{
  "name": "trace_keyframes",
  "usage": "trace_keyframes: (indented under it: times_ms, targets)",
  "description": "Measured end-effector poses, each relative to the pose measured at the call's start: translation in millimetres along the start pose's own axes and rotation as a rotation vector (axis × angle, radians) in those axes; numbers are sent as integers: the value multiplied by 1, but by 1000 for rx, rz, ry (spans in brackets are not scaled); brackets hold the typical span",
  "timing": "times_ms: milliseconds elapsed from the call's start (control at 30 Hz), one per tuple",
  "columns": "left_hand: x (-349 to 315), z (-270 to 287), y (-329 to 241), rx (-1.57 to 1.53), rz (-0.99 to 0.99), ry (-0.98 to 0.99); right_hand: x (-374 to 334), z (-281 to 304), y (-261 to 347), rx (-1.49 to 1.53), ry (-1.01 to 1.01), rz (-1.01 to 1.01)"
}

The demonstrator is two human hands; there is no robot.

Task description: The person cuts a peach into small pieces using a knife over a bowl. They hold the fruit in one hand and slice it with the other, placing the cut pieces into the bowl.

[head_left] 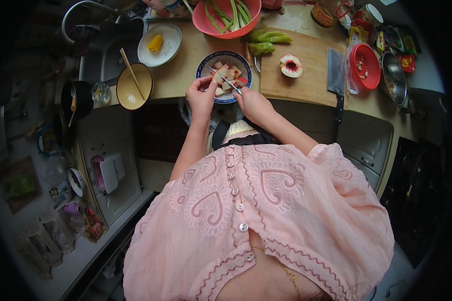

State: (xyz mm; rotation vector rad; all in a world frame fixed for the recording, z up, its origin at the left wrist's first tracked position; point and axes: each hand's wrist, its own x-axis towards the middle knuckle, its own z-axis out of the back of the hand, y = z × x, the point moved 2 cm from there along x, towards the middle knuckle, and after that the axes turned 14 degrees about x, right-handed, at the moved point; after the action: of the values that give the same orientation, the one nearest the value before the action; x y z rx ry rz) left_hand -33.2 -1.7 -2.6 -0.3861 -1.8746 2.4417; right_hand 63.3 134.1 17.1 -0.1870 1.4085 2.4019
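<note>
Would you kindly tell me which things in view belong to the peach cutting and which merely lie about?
In the job:
left hand, with a peach piece
right hand, with the knife
blue-rimmed bowl of peach pieces
halved peach, cutting board (probably)

Apparently lying about:
cleaver
green peppers
pink bowl of green stalks
cream bowl with chopsticks
red basket

A pale fruit piece (216, 79) is held by the left hand (201, 98) over a blue-rimmed bowl (249, 70) of cut fruit (234, 74), a small knife (230, 84) is gripped in the right hand (254, 105), and a red-centred fruit half (291, 65) is supported by the wooden board (299, 89).
</note>
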Motion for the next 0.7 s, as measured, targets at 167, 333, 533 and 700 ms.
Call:
trace_keyframes:
  times_ms: [167,333,533,700]
  targets:
    - [-2,-3,-5,63,-7,-14,1,3,3,20,-24,9]
    - [-1,1,-9,52,-30,-25,0,2,1,-13,8,-31]
    - [0,-2,-2,26,-2,-16,1,0,-2,-30,19,-15]
    - [-5,-5,-12,69,-47,-15,2,0,-3,-24,-5,-17]
